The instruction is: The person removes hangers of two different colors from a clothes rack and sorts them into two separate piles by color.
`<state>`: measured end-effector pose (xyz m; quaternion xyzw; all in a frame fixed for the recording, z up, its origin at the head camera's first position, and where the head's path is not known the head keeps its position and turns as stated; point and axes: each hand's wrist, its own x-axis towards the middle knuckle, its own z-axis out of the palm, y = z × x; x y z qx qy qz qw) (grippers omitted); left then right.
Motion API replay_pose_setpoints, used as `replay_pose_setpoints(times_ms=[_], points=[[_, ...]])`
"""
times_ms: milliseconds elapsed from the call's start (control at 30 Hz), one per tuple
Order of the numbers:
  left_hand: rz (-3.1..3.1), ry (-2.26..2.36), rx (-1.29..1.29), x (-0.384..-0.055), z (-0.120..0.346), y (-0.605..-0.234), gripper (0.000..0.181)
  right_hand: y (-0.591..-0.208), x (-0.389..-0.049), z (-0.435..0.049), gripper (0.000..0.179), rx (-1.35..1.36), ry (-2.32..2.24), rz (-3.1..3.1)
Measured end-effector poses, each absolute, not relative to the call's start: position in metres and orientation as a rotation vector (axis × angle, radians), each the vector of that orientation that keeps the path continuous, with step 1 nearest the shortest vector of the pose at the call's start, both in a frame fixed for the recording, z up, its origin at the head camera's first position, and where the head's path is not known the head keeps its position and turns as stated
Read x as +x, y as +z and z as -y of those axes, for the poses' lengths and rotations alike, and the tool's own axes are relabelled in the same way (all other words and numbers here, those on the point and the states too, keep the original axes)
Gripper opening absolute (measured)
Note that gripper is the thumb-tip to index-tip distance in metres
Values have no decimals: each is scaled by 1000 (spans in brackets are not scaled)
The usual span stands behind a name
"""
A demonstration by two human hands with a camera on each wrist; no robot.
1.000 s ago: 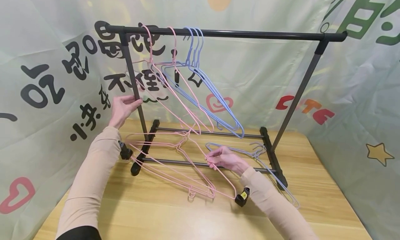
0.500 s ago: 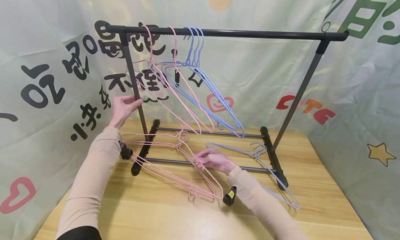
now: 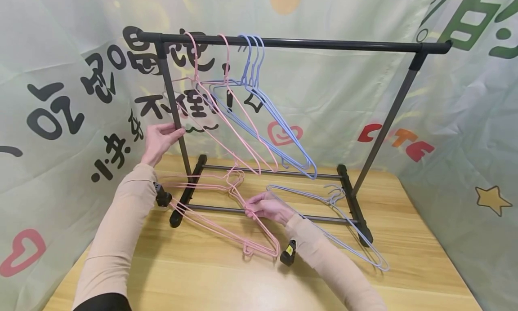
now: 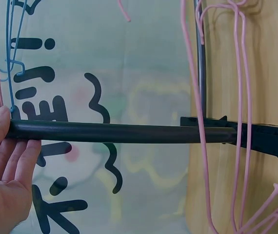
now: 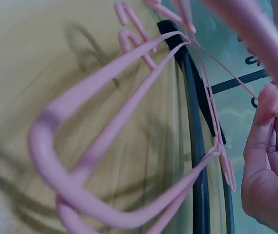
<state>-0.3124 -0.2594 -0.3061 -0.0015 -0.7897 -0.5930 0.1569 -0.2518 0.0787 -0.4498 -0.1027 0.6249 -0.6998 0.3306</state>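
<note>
We see the tabletop (image 3: 251, 284) bearing a black rack (image 3: 323, 44), pink hangers (image 3: 269, 232) towards its left edge and blue hangers (image 3: 356, 230) towards its right. The right hand (image 3: 269, 208) pinches a pink hanger's side wire between thumb and fingers. The left hand (image 3: 157, 142) grips the rack's left post; the left wrist view shows us its fingers more fully. The right wrist view separates two small loops (image 5: 139, 25) that overlap in the head view.

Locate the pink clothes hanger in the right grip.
In the head view, the pink clothes hanger is left of centre, pinched in the right grip, beside other pink hangers and in front of the garment rack's lower front bar.
</note>
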Motion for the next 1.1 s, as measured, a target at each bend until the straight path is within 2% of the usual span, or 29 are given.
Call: replay_pose_setpoints(times_ms=[267, 600, 1100], points=[[2258, -1717, 17, -314, 261, -306, 49, -451, -256, -74, 38, -314, -1759, -1733], [2257, -1719, 13, -315, 260, -306, 49, -446, -258, -69, 22, -360, -1605, -2034], [2278, -1691, 14, -315, 260, -305, 50, -438, -256, -73, 31, -366, -1428, -2259]])
